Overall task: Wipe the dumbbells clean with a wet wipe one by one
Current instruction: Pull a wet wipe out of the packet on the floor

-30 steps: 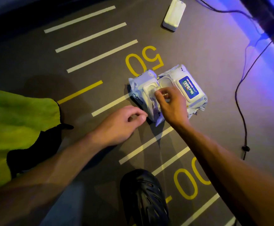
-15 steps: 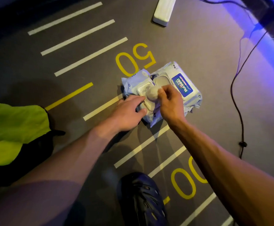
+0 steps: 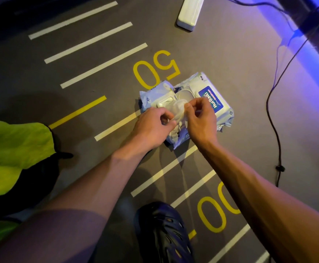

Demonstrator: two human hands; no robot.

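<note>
A white pack of wet wipes [image 3: 219, 103] with a blue label lies on the dark floor, its flip lid open. A thin white wet wipe [image 3: 177, 111] is stretched above the pack's opening. My left hand [image 3: 153, 128] pinches its left side and my right hand [image 3: 202, 120] pinches its right side. Both hands hover over the near half of the pack. No dumbbell is in view.
The floor carries white and yellow stripes and yellow numbers. A white power brick [image 3: 190, 13] lies at the top, with black cables [image 3: 274, 130] trailing down the right side. A green and black cloth [image 3: 12, 154] sits at the left. My dark shoe [image 3: 166, 236] is at the bottom.
My left hand came from the floor up to the pack and took hold of the wipe. My right hand has drawn the wipe out of the opening, and now both hands hold it.
</note>
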